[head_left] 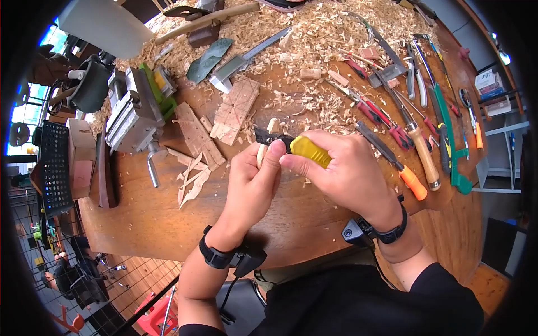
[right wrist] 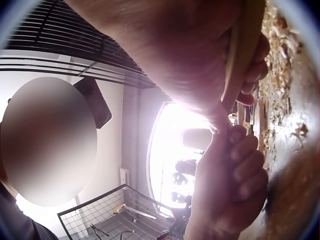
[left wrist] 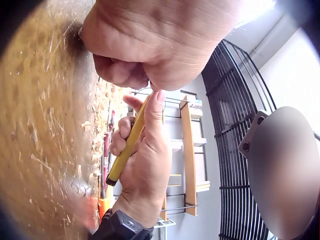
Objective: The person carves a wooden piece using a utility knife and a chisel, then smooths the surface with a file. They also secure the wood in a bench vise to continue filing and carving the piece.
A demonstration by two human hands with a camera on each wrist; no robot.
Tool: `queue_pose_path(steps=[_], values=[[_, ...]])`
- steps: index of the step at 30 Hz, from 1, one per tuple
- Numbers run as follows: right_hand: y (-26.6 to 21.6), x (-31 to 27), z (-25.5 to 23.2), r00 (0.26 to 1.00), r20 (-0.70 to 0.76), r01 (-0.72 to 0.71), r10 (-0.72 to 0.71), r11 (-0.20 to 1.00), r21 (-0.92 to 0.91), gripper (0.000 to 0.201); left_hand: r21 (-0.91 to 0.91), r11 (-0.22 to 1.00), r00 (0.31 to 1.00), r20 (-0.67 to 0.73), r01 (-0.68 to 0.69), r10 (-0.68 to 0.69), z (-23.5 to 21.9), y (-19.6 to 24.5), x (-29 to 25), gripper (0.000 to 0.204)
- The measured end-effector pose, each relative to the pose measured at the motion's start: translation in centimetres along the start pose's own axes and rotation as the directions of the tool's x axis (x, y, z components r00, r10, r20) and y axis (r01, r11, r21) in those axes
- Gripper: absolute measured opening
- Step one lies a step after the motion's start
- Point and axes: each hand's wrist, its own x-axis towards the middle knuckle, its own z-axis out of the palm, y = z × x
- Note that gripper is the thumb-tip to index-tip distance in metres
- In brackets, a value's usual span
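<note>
My right hand (head_left: 354, 171) grips a yellow utility knife (head_left: 307, 151), its black front end pointing left. In my left hand (head_left: 251, 182) a small pale piece of wood (head_left: 261, 155) is pinched, mostly hidden by the fingers. The left thumb lies against the black front part of the knife, close to the right thumb. From the left wrist view, the knife's yellow handle (left wrist: 131, 145) runs across the right palm. In the right wrist view the left hand's fingers (right wrist: 248, 162) are curled, and the wood is hidden there.
Wood shavings (head_left: 314, 56) cover the back of the table. Two drilled boards (head_left: 238, 106) and thin offcuts (head_left: 193, 182) lie left of the hands, by a metal vise (head_left: 133, 115). A digital caliper (head_left: 235, 64) lies behind. Rightward are an orange-handled file (head_left: 412, 182), a chisel (head_left: 420, 151) and pliers (head_left: 416, 78).
</note>
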Motion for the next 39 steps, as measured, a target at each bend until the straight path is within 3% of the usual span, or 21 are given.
queue_pose_path(steps=[15, 18, 20, 21, 23, 27, 31, 33, 35, 39], values=[[-0.9, 0.0, 0.1, 0.995, -0.017, -0.099, 0.101, 0.990, 0.102, 0.040, 0.033, 0.999, 0.996, -0.083, -0.023, 0.026, 0.0, -0.1, 0.1, 0.041], [-0.7, 0.2, 0.2, 0.982, -0.049, -0.170, 0.182, 0.968, 0.184, 0.044, -0.098, 0.995, 1.000, -0.011, 0.011, -0.012, -0.3, -0.1, 0.2, 0.038], [0.0, 0.6, -0.1, 0.962, -0.055, -0.240, 0.268, 0.924, 0.298, 0.052, -0.390, 0.910, 0.974, 0.220, 0.139, -0.054, -0.5, 0.3, 0.1, 0.039], [0.4, 0.8, -0.1, 0.960, -0.065, -0.242, 0.273, 0.924, 0.297, 0.052, -0.387, 0.911, 0.972, 0.230, 0.141, -0.053, -0.3, 0.4, 0.0, 0.039], [1.0, 0.9, -0.1, 0.930, -0.026, -0.309, 0.367, 0.817, 0.486, 0.055, -0.484, 0.849, 0.959, 0.271, 0.214, -0.087, 0.1, 0.4, -0.4, 0.045], [1.6, 1.1, 0.1, 0.927, 0.061, -0.331, 0.371, 0.730, 0.598, 0.053, -0.462, 0.872, 0.967, 0.250, 0.164, -0.049, 0.3, 0.0, -0.3, 0.048], [0.7, 1.4, -0.4, 0.941, 0.057, -0.298, 0.335, 0.732, 0.613, 0.042, -0.406, 0.904, 0.967, 0.251, 0.134, -0.030, 0.6, 0.2, -0.4, 0.050], [-0.1, 1.3, -0.8, 0.966, 0.150, -0.251, 0.210, 0.629, 0.736, 0.030, -0.397, 0.914, 0.960, 0.279, 0.085, 0.032, 0.6, -0.2, -0.3, 0.054], [1.1, 1.1, 0.4, 0.976, 0.121, -0.205, 0.180, 0.589, 0.781, 0.022, -0.333, 0.939, 0.946, 0.322, 0.088, 0.026, 0.5, -0.3, -0.3, 0.054], [1.7, 1.1, -0.6, 0.932, 0.229, -0.353, 0.280, 0.566, 0.745, 0.022, -0.214, 0.968, 0.921, 0.387, 0.132, -0.040, 0.8, 0.0, -0.7, 0.057]])
